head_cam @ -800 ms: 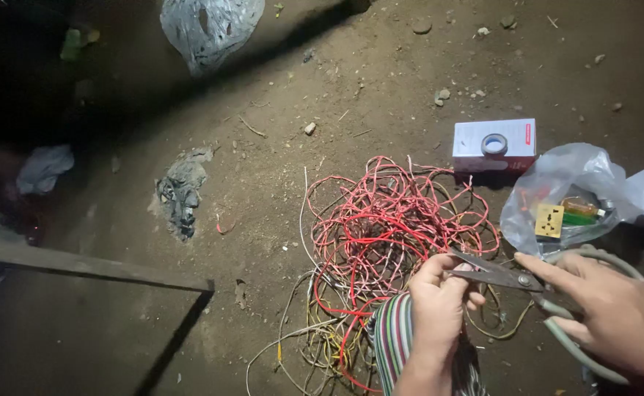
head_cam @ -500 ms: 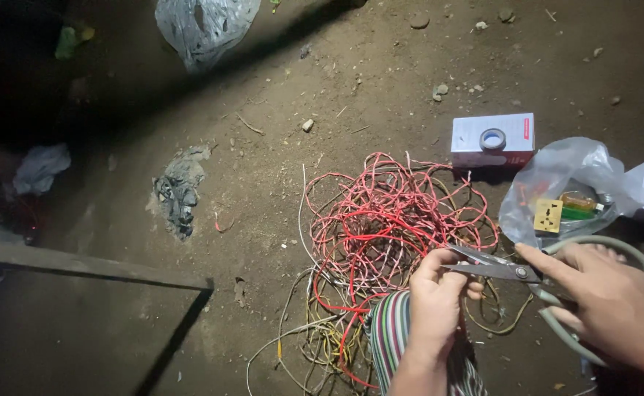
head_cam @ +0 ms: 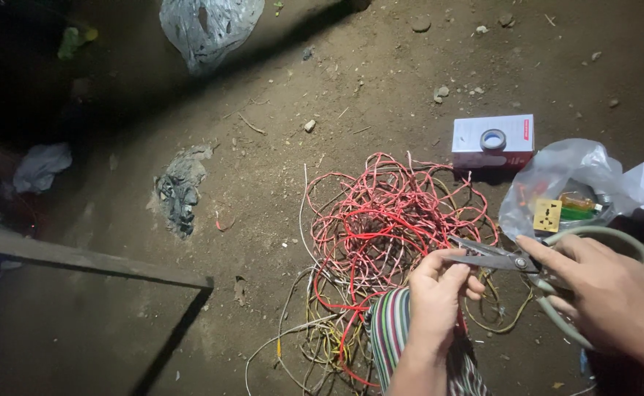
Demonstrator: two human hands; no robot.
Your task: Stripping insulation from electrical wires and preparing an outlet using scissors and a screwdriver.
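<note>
Nearest the camera, the left hand (head_cam: 439, 301) pinches something thin between thumb and fingers (head_cam: 460, 277), most likely a wire end, though the strand itself is too fine to make out. Beside it, the right hand (head_cam: 608, 301) is wrapped around the pale grey looped handles of a pair of steel scissors (head_cam: 494, 258). The blades look nearly closed, and their tips touch the left fingertips.

The scissors lie almost level, with their long axis running right to left; the tips point left toward the left hand, and the handles trail to the right. Judging by this, the cutting or stripping of one wire end is only starting.

Just beyond, the tangled heap of red and white wire (head_cam: 388, 227) sits uncoiled on the bare dirt floor (head_cam: 322, 95), with yellowish strands at its near side. Farther right lie a clear plastic bag of small fittings (head_cam: 564, 176) and a white cardboard box (head_cam: 492, 141).
</note>
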